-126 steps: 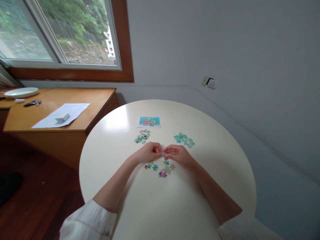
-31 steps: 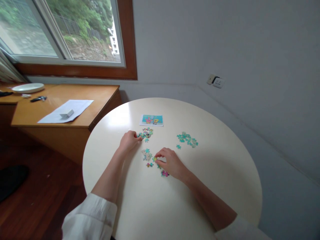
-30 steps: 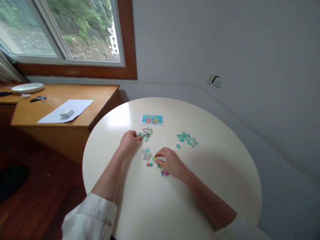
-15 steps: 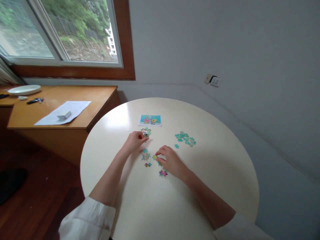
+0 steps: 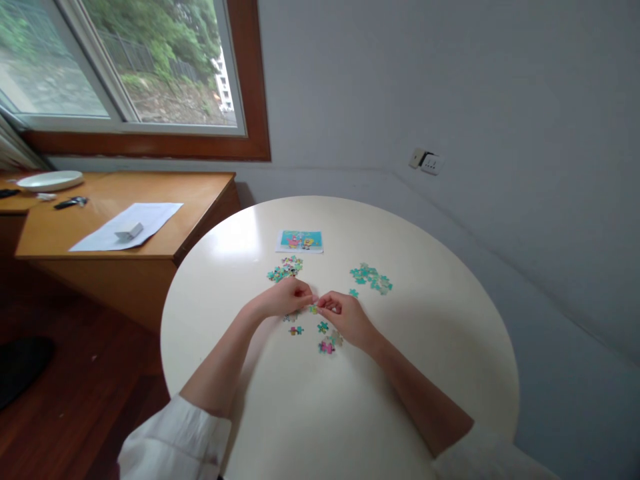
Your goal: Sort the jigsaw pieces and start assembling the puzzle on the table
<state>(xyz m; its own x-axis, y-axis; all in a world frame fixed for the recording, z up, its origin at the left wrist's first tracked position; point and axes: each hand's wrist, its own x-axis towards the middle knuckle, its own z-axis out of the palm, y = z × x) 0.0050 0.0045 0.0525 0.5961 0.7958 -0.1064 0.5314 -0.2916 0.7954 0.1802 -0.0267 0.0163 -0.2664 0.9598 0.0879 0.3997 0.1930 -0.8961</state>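
My left hand (image 5: 285, 299) and my right hand (image 5: 345, 317) meet fingertip to fingertip over the round cream table (image 5: 450, 347). Both are closed in a pinch on small jigsaw pieces (image 5: 313, 308) held between them. Under and just in front of the hands lie a few loose coloured pieces (image 5: 325, 337). A mixed pile of pieces (image 5: 285, 267) sits just beyond my left hand. A pile of teal pieces (image 5: 373, 279) lies beyond my right hand. A small picture card (image 5: 299, 241) lies further back.
A wooden desk (image 5: 165, 253) butts against the table on the left, with a paper sheet (image 5: 127, 225), a white plate (image 5: 50, 180) and a dark object on it. A window is above it. Grey walls with a socket (image 5: 426, 161) close the right side.
My left hand came back from the mixed pile toward the middle. My right hand lifted off the loose pieces, and the two hands now meet with pieces pinched between them.
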